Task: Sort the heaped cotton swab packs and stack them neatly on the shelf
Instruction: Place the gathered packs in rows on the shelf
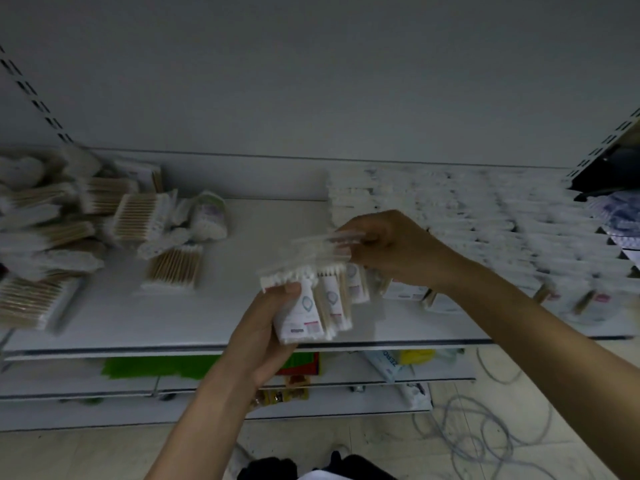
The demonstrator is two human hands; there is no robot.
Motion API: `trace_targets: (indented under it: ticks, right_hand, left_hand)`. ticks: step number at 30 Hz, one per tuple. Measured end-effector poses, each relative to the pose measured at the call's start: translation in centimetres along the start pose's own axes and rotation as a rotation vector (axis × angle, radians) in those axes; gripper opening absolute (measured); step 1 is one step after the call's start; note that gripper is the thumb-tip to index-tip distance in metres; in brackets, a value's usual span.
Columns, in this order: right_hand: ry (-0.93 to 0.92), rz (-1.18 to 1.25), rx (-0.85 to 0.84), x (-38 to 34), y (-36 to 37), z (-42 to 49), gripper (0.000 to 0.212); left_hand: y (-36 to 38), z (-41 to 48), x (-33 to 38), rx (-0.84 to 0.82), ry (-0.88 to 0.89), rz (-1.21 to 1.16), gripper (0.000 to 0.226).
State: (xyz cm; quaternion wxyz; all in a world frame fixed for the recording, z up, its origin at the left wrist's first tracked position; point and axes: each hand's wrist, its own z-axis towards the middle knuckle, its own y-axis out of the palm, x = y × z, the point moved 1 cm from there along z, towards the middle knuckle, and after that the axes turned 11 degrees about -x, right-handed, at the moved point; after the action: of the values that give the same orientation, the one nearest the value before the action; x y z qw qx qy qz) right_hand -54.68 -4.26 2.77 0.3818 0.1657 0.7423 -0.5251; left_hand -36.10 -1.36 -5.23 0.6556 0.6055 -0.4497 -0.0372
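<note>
My left hand grips a bunch of cotton swab packs upright above the front of the white shelf. My right hand pinches one flat swab pack lying across the top of that bunch. A loose heap of swab packs with wooden sticks covers the shelf's left end. One single pack lies apart near the heap. Neat rows of stacked packs fill the shelf's right half. The picture is blurred.
Lower shelves below hold green, red and yellow goods. Coiled grey cables lie on the floor at the right. A dark object sits at the shelf's far right end. Slotted uprights frame the bay.
</note>
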Motion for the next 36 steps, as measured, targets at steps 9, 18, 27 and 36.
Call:
trace_targets:
  ticks: [9,18,27,36]
  right_hand:
    - [0.015,-0.075,0.166,2.2,-2.5,-1.4,0.012]
    - [-0.119,-1.031,0.325,5.4,1.0,0.0,0.013]
    - [-0.095,-0.018,0.066,1.1,1.9,-4.1,0.033]
    - [-0.152,-0.135,0.34,3.0,-2.8,-4.4,0.014]
  left_hand:
    - [-2.8,-0.8,1.2,0.052,0.207,0.002,0.063]
    - [-2.5,-1.2,0.3,0.198,0.237,0.355,0.081]
    - [0.2,-1.7,-2.5,0.141,0.211,0.592,0.036]
    - [0.0,-2.1,-3.1,0.254,0.267,0.527,0.032]
